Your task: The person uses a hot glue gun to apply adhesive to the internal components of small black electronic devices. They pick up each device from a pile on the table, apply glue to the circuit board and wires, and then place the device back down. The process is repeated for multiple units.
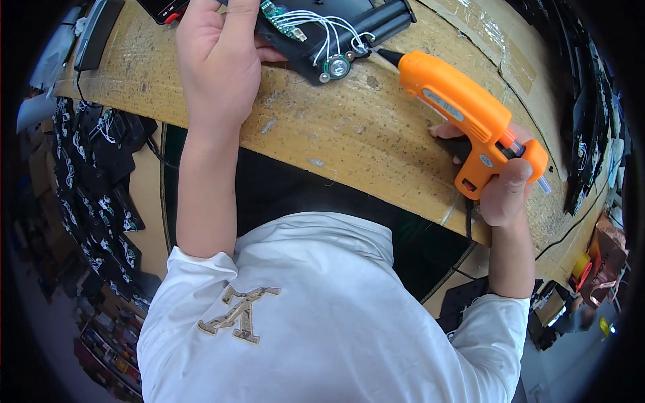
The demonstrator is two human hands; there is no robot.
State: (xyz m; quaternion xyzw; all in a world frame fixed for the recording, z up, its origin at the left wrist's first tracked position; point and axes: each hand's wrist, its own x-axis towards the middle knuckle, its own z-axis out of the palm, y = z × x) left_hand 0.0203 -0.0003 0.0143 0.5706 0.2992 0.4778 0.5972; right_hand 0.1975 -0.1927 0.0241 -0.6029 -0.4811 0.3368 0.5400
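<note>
My left hand (pixel 225 60) is closed on the left side of a black plastic housing (pixel 295 50), tilted over the bench. A green circuit board (pixel 279 20) sits on it near my fingers, with white wires (pixel 326 23) running across to a small round part (pixel 336 66) at its lower edge. My right hand (pixel 504 191) is wrapped round the handle of an orange hot glue gun (pixel 453 97). The gun's black nozzle (pixel 388 56) points left, close to the housing beside the wire ends; whether it touches cannot be made out. A clear glue stick (pixel 543 183) pokes out of its back.
The worn wooden bench (pixel 349 138) lies under both hands. Several black housings with white wires (pixel 101 195) are piled at the left, and more (pixel 583 144) stand along the right. A black cord (pixel 469 218) hangs from the gun. Cardboard (pixel 497 40) covers the far right.
</note>
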